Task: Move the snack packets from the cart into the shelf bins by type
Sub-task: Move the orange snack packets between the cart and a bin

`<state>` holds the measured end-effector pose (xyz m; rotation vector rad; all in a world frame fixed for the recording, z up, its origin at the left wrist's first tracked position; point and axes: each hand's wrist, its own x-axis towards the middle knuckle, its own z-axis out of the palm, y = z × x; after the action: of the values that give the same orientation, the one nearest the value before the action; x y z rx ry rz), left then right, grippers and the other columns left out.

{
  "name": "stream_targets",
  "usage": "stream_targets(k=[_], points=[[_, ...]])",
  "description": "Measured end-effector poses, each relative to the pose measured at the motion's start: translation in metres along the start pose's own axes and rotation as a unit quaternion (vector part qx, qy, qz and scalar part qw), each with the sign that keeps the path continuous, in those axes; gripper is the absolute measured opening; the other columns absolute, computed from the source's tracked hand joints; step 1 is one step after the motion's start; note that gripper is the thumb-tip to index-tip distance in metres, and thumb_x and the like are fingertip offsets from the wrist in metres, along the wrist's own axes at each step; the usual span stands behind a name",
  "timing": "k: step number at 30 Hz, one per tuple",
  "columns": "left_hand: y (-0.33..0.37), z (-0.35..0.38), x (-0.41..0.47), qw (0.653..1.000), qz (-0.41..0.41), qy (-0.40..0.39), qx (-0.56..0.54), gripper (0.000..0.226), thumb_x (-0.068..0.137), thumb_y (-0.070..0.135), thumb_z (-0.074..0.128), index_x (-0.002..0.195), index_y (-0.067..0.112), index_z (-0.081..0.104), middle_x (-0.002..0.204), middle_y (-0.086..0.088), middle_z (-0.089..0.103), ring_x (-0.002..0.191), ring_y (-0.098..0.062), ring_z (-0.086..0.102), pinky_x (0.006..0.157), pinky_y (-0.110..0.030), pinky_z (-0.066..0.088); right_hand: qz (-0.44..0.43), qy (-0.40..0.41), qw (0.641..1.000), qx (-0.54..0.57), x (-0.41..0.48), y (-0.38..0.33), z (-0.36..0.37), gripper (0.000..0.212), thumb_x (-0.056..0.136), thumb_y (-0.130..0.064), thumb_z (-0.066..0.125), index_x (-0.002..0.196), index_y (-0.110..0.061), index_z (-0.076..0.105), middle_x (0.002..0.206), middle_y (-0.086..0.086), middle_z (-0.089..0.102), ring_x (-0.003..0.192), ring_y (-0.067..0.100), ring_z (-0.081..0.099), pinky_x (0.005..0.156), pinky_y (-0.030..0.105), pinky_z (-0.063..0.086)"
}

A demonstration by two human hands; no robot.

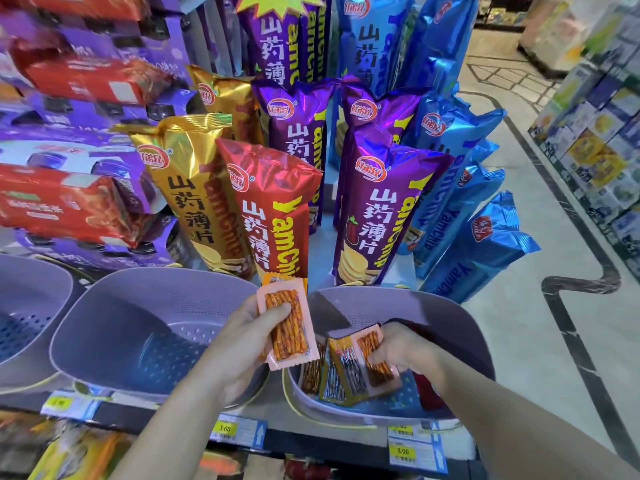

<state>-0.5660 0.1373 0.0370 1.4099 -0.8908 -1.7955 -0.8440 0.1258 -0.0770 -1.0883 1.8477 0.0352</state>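
**Operator:** How do my hands stand?

**Inspector:** Your left hand (249, 341) grips a clear, pink-edged plastic packet of orange-red spicy sticks (289, 329). Your thumb lies across its upper face and your fingers are behind it. You hold it roughly upright, just above the left rim of the right-hand lavender perforated plastic bin (467, 327). Your right hand (398, 351) is down inside that same bin, its fingers curled onto a second pink-edged packet (379, 370) lying there.

**Operator:** What else lies in that bin?

**Inspector:** Just left of your right hand, a gold-edged packet of darker sticks (341, 374) sits tilted, overlapping the second pink-edged packet. Further left, against the bin's near-left wall, is another packet of sticks (311, 372), partly hidden. A dark red item (429, 393) lies under your right wrist; I cannot tell what it is.

**Operator:** And around the bin?

**Inspector:** Just left of it on the shelf sits a matching lavender bin (138, 306). Behind the two bins tall foil yam-chip bags stand upright:
- a red bag (273, 209) behind the gap between the bins
- a gold bag (187, 188) further left
- a purple bag (377, 216) directly behind the right-hand bin
- blue bags (460, 202) behind and to its right

Yellow-and-white price labels (403, 452) are fixed to the shelf edge below the bin's front rim.
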Motion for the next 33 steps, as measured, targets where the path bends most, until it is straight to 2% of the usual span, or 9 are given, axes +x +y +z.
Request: stream_targets(k=[4, 7, 14, 20, 23, 25, 28, 31, 33], points=[[0.001, 0.004, -0.001, 1.0, 0.009, -0.006, 0.003, 0.021, 0.106, 0.024, 0.06, 0.125, 0.03, 0.068, 0.106, -0.002, 0.082, 0.092, -0.016, 0.08, 0.07, -0.033, 0.06, -0.062, 0.003, 0.997, 0.04, -0.022, 0.0, -0.022, 0.023, 0.087, -0.008, 0.081, 0.105, -0.02, 0.074, 0.098, -0.003, 0.08, 0.087, 0.011, 0.076, 0.092, 0.039, 0.06], [0.002, 0.008, -0.001, 1.0, 0.017, -0.019, 0.008, 0.023, 0.107, 0.025, 0.06, 0.127, 0.033, 0.066, 0.108, -0.001, 0.082, 0.095, -0.016, 0.08, 0.071, -0.032, 0.06, -0.133, -0.017, 0.982, 0.133, -0.048, 0.008, -0.044, 0.022, 0.09, -0.012, 0.078, 0.11, -0.022, 0.074, 0.101, -0.002, 0.08, 0.092, 0.017, 0.078, 0.096, 0.046, 0.058], [0.005, 0.024, -0.005, 0.998, 0.031, -0.048, 0.016, 0.026, 0.106, 0.029, 0.06, 0.131, 0.037, 0.063, 0.111, 0.003, 0.081, 0.098, -0.013, 0.079, 0.065, -0.024, 0.062, -0.267, -0.14, 0.878, 0.372, -0.093, -0.004, -0.059, 0.043, 0.093, -0.01, 0.074, 0.134, -0.015, 0.065, 0.132, 0.018, 0.068, 0.123, 0.038, 0.065, 0.105, 0.059, 0.05], [0.005, 0.037, -0.008, 0.996, 0.024, -0.08, 0.006, 0.032, 0.099, 0.052, 0.056, 0.126, 0.043, 0.069, 0.121, 0.001, 0.079, 0.111, -0.02, 0.076, 0.087, -0.041, 0.064, -0.324, -0.129, 0.841, 0.414, -0.108, -0.042, -0.03, 0.039, 0.093, -0.007, 0.073, 0.132, -0.009, 0.067, 0.131, 0.022, 0.068, 0.121, 0.041, 0.066, 0.099, 0.057, 0.055], [0.005, 0.035, -0.009, 0.994, 0.049, -0.089, 0.028, 0.026, 0.095, 0.058, 0.066, 0.119, 0.049, 0.07, 0.122, 0.003, 0.078, 0.112, -0.02, 0.076, 0.084, -0.039, 0.065, -0.33, -0.093, 0.839, 0.422, -0.108, -0.055, -0.014, 0.037, 0.088, -0.008, 0.078, 0.125, -0.011, 0.072, 0.123, 0.02, 0.072, 0.114, 0.04, 0.07, 0.096, 0.058, 0.057], [0.004, 0.029, -0.007, 0.993, 0.071, -0.088, 0.042, 0.042, 0.082, 0.06, 0.084, 0.12, 0.048, 0.069, 0.123, 0.003, 0.078, 0.113, -0.021, 0.076, 0.091, -0.044, 0.063, -0.348, -0.061, 0.847, 0.397, -0.108, -0.061, -0.007, 0.034, 0.089, -0.013, 0.08, 0.122, -0.016, 0.074, 0.119, 0.015, 0.075, 0.11, 0.036, 0.073, 0.093, 0.054, 0.059], [-0.001, 0.017, -0.004, 0.993, 0.078, -0.073, 0.044, 0.064, 0.066, 0.042, 0.098, 0.123, 0.04, 0.068, 0.122, -0.001, 0.078, 0.114, -0.024, 0.075, 0.099, -0.053, 0.059, -0.372, -0.01, 0.862, 0.345, -0.108, -0.069, 0.001, 0.022, 0.091, -0.023, 0.079, 0.114, -0.024, 0.079, 0.112, 0.006, 0.078, 0.104, 0.028, 0.076, 0.091, 0.049, 0.062], [-0.002, 0.007, -0.002, 0.993, 0.088, -0.062, 0.051, 0.056, 0.069, 0.026, 0.099, 0.115, 0.042, 0.071, 0.118, -0.002, 0.079, 0.11, -0.023, 0.076, 0.088, -0.045, 0.064, -0.357, -0.024, 0.867, 0.347, -0.104, -0.075, 0.001, 0.021, 0.096, -0.032, 0.072, 0.111, -0.019, 0.079, 0.109, 0.012, 0.078, 0.098, 0.034, 0.076, 0.09, 0.049, 0.062], [-0.004, 0.0, 0.0, 0.994, 0.095, -0.043, 0.036, 0.053, 0.069, 0.019, 0.095, 0.114, 0.038, 0.073, 0.116, -0.004, 0.08, 0.107, -0.024, 0.077, 0.08, -0.038, 0.065, -0.321, -0.039, 0.874, 0.363, -0.09, -0.074, -0.004, 0.029, 0.098, -0.036, 0.069, 0.107, -0.01, 0.078, 0.103, 0.018, 0.077, 0.087, 0.033, 0.074, 0.081, 0.041, 0.063]])
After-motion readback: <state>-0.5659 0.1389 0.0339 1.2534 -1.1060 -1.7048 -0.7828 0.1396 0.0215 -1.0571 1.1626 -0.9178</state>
